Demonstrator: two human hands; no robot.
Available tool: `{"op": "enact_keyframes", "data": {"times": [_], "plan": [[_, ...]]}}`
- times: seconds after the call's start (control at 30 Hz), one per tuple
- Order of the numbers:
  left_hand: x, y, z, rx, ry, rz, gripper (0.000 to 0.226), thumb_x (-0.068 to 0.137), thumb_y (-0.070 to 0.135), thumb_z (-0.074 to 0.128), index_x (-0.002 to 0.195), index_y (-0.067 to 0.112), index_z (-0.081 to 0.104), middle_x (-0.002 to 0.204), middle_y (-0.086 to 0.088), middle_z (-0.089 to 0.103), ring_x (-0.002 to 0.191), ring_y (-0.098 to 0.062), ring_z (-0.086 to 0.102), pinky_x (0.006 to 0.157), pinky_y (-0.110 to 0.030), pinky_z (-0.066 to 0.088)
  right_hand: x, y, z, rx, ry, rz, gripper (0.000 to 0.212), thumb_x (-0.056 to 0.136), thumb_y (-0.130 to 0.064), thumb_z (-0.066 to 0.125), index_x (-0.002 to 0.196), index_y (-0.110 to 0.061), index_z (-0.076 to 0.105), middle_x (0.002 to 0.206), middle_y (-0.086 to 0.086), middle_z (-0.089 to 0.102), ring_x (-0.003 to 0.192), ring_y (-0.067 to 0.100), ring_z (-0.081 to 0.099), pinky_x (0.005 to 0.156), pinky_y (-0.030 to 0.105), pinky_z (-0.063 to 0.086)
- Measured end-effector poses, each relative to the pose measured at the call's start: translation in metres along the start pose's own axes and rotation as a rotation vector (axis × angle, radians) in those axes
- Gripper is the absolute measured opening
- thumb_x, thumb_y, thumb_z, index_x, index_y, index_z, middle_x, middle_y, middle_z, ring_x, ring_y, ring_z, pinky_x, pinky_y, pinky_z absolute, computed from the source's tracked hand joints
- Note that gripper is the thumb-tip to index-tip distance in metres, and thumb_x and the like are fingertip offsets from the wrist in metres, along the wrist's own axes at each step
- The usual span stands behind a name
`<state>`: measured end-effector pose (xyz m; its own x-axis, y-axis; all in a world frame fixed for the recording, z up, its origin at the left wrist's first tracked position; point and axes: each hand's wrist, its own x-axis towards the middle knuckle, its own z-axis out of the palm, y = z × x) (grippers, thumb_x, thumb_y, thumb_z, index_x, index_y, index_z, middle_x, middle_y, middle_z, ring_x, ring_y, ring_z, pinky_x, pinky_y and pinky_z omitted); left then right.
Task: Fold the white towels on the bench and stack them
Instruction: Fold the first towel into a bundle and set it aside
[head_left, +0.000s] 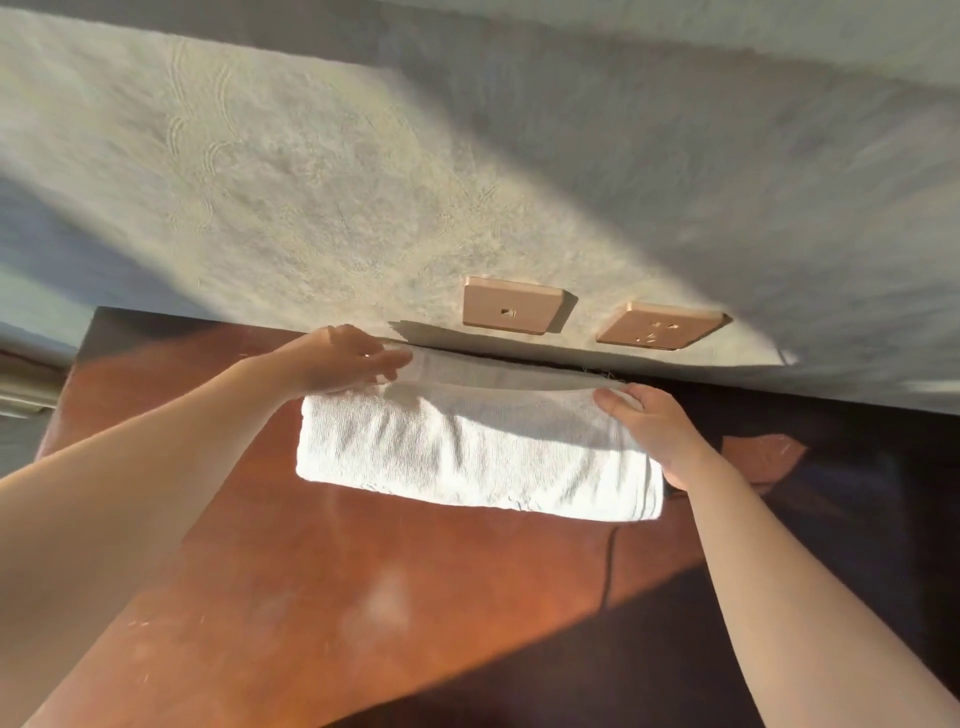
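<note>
seen from the head camera, a white towel (478, 452) lies folded into a thick oblong on a reddish-brown wooden desk (322, 582), close to the desk's far edge where it meets a rough plastered wall (311, 182). both bare arms reach forward from the bottom corners of the view. the left hand (337, 358) is at the towel's far left corner, fingers curled and pinched on the top layer of cloth, which is raised off the layers beneath it. the right hand (649, 421) is at the towel's far right end, thumb on top and fingers tucked around the edge, closed on the same upper layer; the lifted cloth runs taut between the two hands along the back of the towel. the near edge of the towel, with its stitched hem, rests flat on the desk. strong sunlight falls across the towel, the middle of the desk and a broad diagonal band of the wall, while the right side of the desk sits in deep shadow. two tan square socket plates (511, 306) are mounted side by side on the wall just above the towel, apart from it. a thin dark line, perhaps a cable or a crack (608, 566), runs down the desk below the towel's right end; which it is cannot be told.
</note>
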<state>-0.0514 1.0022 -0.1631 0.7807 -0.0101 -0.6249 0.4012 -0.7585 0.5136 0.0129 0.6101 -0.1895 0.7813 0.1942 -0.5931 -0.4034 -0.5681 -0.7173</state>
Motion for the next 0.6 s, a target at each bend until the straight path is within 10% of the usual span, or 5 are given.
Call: {"op": "enact_keyframes", "data": {"times": [0.2,0.43,0.6], "plan": [[-0.068,-0.048,0.026,-0.775,-0.079,-0.124,0.086,0.06,0.097,0.056,0.117,0.036,0.073,0.119,0.009,0.074,0.109,-0.008,0.07,0.098,-0.033,0.048,-0.002,0.011,0.015,0.119,0.137,-0.009,0.01,0.093,-0.039,0.07,0.089,-0.032,0.076,0.09,-0.016,0.074,0.094,0.008,0.067,0.082,0.029,0.047],[-0.088,-0.033,0.074,-0.395,0.478,0.078,0.056,0.066,0.082,0.068,0.105,0.041,0.06,0.1,0.034,0.065,0.092,0.015,0.062,0.069,-0.007,0.047,-0.037,-0.002,0.006,0.161,0.138,-0.1,0.008,0.089,-0.04,0.075,0.091,-0.032,0.075,0.079,-0.018,0.07,0.075,-0.005,0.064,0.066,0.012,0.049],[-0.114,-0.039,0.088,-0.192,0.575,0.397,0.065,0.083,0.079,0.054,0.113,0.022,0.057,0.102,0.016,0.06,0.075,-0.006,0.065,0.065,-0.013,0.049,-0.081,0.021,-0.017,0.356,-0.134,0.062,0.055,0.074,-0.029,0.088,0.123,-0.027,0.063,0.114,-0.008,0.072,0.115,0.015,0.065,0.095,0.034,0.049]]}}
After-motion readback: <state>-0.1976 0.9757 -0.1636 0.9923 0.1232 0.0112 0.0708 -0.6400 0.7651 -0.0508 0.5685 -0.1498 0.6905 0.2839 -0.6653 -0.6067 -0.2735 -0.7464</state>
